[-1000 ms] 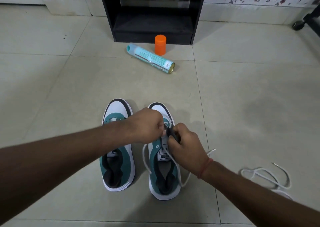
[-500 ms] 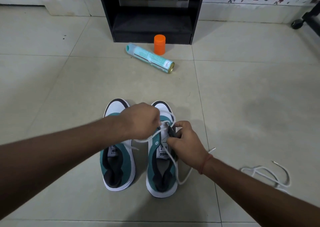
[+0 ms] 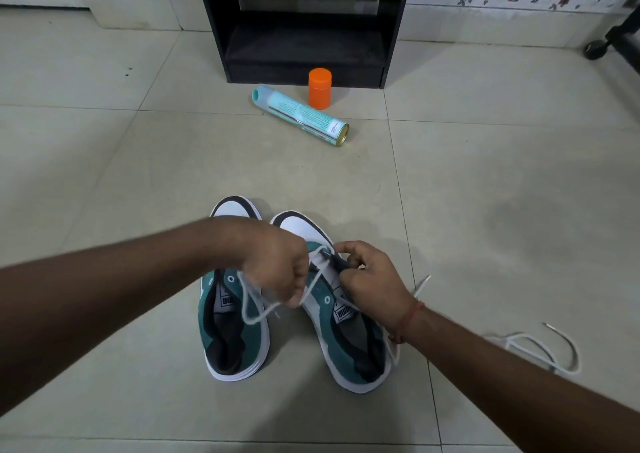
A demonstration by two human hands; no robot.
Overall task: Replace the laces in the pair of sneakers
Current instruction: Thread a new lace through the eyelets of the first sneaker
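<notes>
White lace (image 3: 313, 281), limp and light | my left hand (image 3: 273, 269) pinches it, right hand (image 3: 369, 279) grips the sneaker (image 3: 346, 331) at 6 o'clock | best held near the stiff tip.

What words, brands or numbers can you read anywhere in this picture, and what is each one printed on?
"PUMA": tongue label of the right sneaker, seen upside down and partly hidden by the right hand.
Tongue label of the left sneaker: it looks like the same label, but is too blurred to read for sure.
Print along the side of the spray can: too small to read.
Orange cap: no text.
</notes>
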